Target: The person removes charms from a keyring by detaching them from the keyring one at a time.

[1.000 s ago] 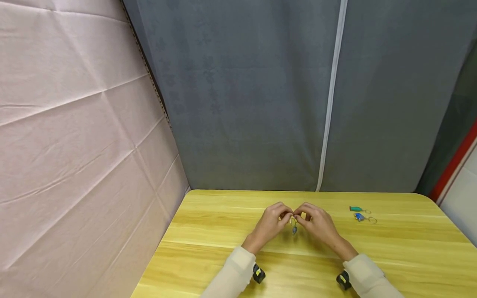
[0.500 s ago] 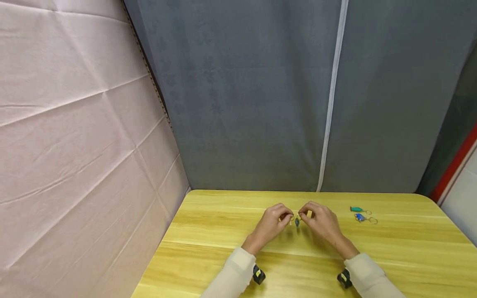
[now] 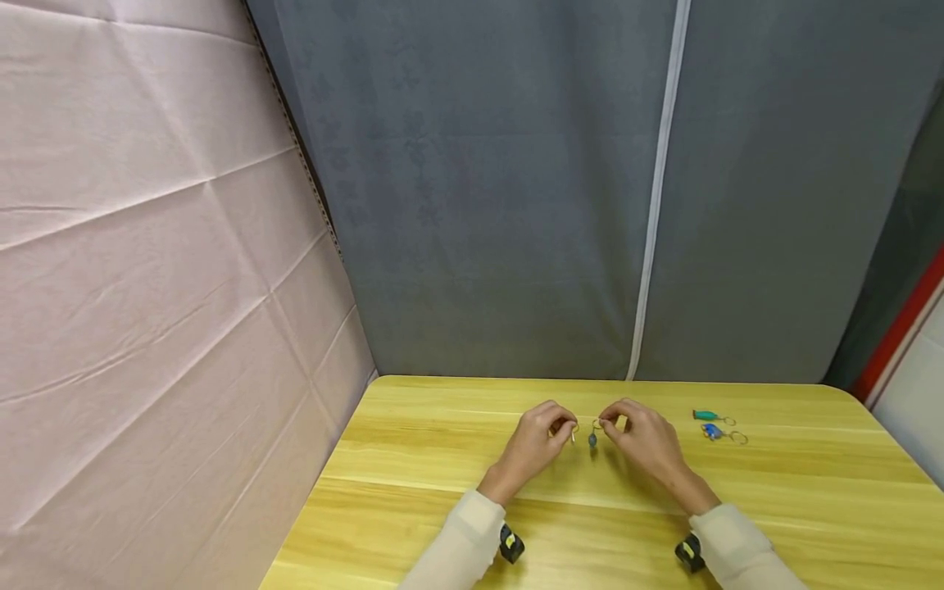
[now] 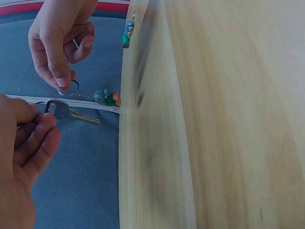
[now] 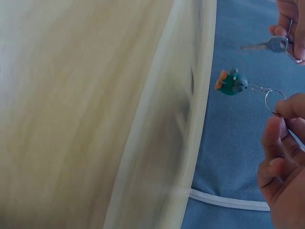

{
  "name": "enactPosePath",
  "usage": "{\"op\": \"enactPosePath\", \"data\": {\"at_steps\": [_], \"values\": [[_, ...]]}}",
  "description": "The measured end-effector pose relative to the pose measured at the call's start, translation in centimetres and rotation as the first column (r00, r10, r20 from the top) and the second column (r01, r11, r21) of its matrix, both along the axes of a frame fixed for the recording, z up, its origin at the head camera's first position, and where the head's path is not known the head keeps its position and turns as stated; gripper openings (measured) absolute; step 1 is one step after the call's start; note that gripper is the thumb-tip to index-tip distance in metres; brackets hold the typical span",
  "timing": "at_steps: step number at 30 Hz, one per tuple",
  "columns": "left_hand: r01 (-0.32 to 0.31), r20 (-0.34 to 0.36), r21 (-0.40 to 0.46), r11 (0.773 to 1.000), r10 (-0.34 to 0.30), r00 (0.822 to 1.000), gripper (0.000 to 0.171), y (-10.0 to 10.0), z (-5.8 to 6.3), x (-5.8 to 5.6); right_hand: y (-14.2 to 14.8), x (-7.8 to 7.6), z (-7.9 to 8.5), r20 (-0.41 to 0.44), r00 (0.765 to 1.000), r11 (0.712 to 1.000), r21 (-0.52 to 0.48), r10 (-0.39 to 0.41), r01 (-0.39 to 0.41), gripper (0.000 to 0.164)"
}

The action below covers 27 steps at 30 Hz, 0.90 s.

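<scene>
My left hand [image 3: 536, 442] pinches a key ring with a metal key [image 4: 62, 110] hanging from it. To its right, thumb and fingertips of my right hand [image 3: 643, 438] pinch the split ring [image 5: 275, 101] of a keychain. A short chain joins that ring to a small figurine [image 5: 232, 83] with a grey head, green body and orange feet, dangling above the table. A gap separates the key from the keychain. Further right on the table lie a green keychain [image 3: 705, 415] and a blue keychain [image 3: 712, 430], each with its own ring.
The wood-grain table [image 3: 413, 475] has a rounded far edge. Behind it hangs a grey-blue curtain [image 3: 487, 205] with a white strip [image 3: 656, 188], and a pale pink cloth [image 3: 147, 287] covers the left side.
My hands, fingertips together a second ago, have parted. My right hand has shifted right with the figurine keychain, while my left stays nearly in place with the key.
</scene>
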State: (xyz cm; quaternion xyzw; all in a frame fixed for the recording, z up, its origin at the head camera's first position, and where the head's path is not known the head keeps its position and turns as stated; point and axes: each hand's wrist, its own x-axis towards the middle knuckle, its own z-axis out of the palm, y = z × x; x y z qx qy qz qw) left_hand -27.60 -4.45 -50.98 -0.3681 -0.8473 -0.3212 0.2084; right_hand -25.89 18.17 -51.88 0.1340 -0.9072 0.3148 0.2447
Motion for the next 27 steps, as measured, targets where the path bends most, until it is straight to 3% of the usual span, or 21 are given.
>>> {"op": "enactPosePath", "data": {"at_steps": [10, 18, 27], "values": [[-0.075, 0.124, 0.013, 0.997, 0.073, 0.99, 0.011, -0.2, 0.1, -0.2, 1.7, -0.7, 0.3, 0.054, 0.998, 0.999, 0.013, -0.035, 0.034, 0.006], [-0.12, 0.121, 0.004, 0.993, 0.119, 0.986, 0.011, -0.6, 0.0, -0.7, 3.7, -1.3, 0.6, 0.064, 0.996, 0.998, 0.014, -0.061, 0.06, 0.008], [-0.137, 0.175, 0.022, 0.99, 0.131, 0.976, 0.012, -1.1, -0.5, -1.4, 6.2, -2.1, 1.4, 0.086, 0.992, 0.995, 0.019, -0.096, 0.094, 0.008]]}}
